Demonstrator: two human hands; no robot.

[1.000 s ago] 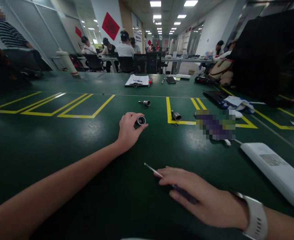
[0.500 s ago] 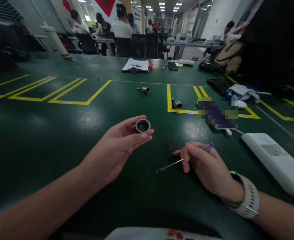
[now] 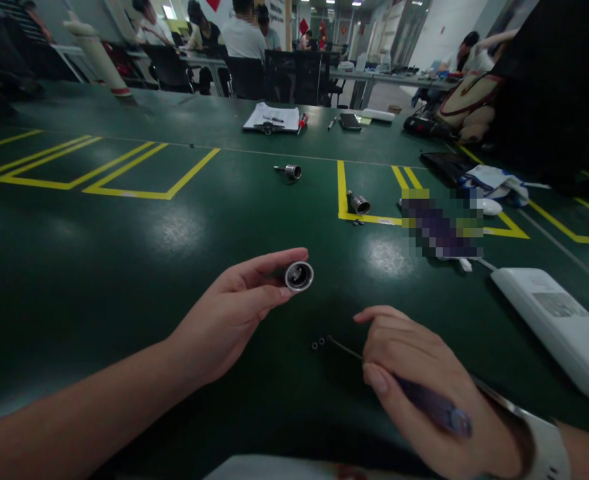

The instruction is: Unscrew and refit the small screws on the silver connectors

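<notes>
My left hand (image 3: 247,303) grips a short, hollow metal cylinder (image 3: 299,276) between thumb and fingers. Its open end is tilted towards me and some inner parts show. A screwdriver (image 3: 431,403) with a purple, see-through handle lies in my closed right hand (image 3: 409,373), its thin shaft pointing left. The shaft's tip is close to small dark rings (image 3: 318,344), like nuts, on the green tabletop; I cannot tell whether it touches one. Farther off lie two similar metal fittings, one with a thin stem (image 3: 290,171) and another (image 3: 359,203) by the yellow tape.
Tiny dark parts (image 3: 358,222) lie beside the taped corner. To the right are a white box-like device (image 3: 549,327) with a cable, a pixelated object (image 3: 439,227) and a cloth (image 3: 497,183). A clipboard (image 3: 271,118) and a phone (image 3: 350,121) are at the back; people sit beyond.
My left hand has come nearer with the metal cylinder and tipped its opening towards me. My right hand has turned over around the screwdriver, whose tip now points at the small rings. The view dipped.
</notes>
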